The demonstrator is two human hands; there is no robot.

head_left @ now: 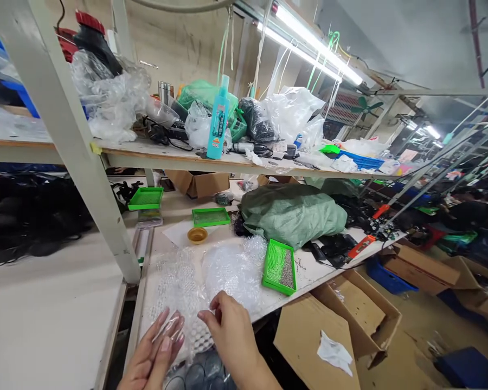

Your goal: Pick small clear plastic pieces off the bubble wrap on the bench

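A long white tabletop (325, 276) runs out ahead of both hands. Far past the right hand lies a big green woven sack (293, 214). Right under both hands is a soft, clear sheet of bubble wrap (231, 273). The right hand (228, 330) is closed, and it seems to pinch the wrap, though this is hard to see. The left hand (154, 346) is open, with its long fingers against the clear plastic. Just past the right hand sits a bright green square plastic tray (279, 266) with small grey bits in it. Farther ahead is a little round orange dish (197, 235).
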